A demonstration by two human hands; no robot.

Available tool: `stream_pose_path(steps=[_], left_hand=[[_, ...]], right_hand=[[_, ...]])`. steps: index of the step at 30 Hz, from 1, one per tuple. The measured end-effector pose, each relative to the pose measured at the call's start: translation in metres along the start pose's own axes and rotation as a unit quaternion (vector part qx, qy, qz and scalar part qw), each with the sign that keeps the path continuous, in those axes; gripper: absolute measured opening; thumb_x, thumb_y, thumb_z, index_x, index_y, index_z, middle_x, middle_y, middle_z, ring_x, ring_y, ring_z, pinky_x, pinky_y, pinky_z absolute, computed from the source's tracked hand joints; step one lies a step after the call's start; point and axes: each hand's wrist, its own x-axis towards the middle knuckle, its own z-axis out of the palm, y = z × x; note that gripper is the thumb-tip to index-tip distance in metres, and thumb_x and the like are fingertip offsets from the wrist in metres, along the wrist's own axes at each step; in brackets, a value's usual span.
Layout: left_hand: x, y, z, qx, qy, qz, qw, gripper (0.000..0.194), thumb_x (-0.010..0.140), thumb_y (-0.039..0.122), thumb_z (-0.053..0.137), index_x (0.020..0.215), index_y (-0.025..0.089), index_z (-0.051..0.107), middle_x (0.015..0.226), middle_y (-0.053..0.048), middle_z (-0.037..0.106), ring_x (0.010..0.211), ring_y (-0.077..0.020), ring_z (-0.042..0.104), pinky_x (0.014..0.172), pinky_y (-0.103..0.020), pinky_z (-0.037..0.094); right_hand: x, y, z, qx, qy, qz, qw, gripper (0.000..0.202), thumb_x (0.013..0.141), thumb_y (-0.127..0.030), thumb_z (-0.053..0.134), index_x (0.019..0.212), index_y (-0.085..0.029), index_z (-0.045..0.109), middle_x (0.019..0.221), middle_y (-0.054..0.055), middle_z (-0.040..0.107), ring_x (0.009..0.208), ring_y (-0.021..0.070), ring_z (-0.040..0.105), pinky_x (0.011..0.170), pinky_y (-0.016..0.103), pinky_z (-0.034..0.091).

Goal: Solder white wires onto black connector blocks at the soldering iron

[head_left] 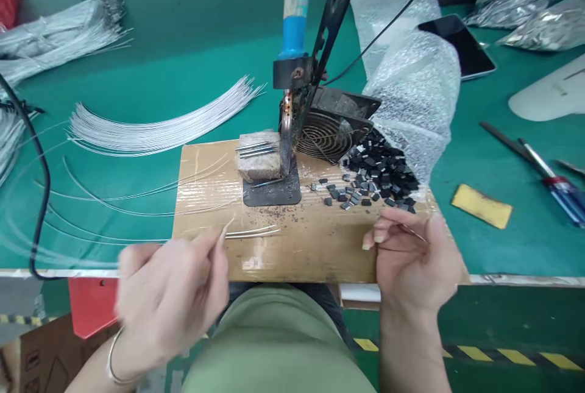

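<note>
Left hand (pixel 176 286) pinches a wire (pixel 232 220), probably for control; right hand (pixel 414 262) curls loosely round a thin tool (pixel 414 233); chips (pixel 384 167) right of the iron (pixel 295 30), guessing for easy reach.

Downward from head; table (pixel 201 58) seemingly near

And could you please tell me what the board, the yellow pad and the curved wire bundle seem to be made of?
Board: probably cardboard, brown, under a glossy film or tape that catches the light. Pad: perhaps sponge, matte yellow with darker stains. Wire bundle: likely plastic-coated, pale and smooth; the core can't be told.
</note>
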Motion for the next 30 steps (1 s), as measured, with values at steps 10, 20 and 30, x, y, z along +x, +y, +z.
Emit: stream_pose_path(steps=[10,20,30], left_hand=[[-0.012,-0.005,0.018,-0.041,-0.088,-0.056,0.994,0.008,0.094,0.013,0.067,0.091,0.02,0.065,0.071,0.004,0.071,0.051,-0.0113,0.044,0.064,-0.03,0.037],[-0.022,-0.001,0.013,-0.244,-0.248,-0.247,0.904,0.022,0.098,0.033,0.061,0.08,0.022,0.069,0.067,0.001,0.065,0.063,-0.0156,0.051,0.058,-0.026,0.038],[0.019,-0.026,0.044,-0.455,-0.303,-0.276,0.791,0.022,0.092,0.033,0.07,0.076,0.018,0.071,0.061,0.002,0.06,0.053,-0.0082,0.045,0.05,-0.018,0.033]], right_hand=[[0.001,0.001,0.004,0.007,-0.031,-0.007,0.999,0.059,0.093,-0.068,0.059,0.074,-0.017,0.082,0.059,0.005,0.069,0.045,0.0146,0.06,0.039,0.027,0.051],[-0.005,0.005,0.003,-0.048,-0.041,-0.018,0.998,0.054,0.098,-0.058,0.057,0.073,-0.017,0.08,0.064,0.007,0.073,0.048,0.016,0.063,0.043,0.03,0.053],[0.003,0.005,0.019,-0.405,-0.146,-0.155,0.889,0.015,0.094,-0.032,0.071,0.1,-0.022,0.08,0.091,0.004,0.075,0.064,0.0147,0.068,0.059,0.028,0.06]])
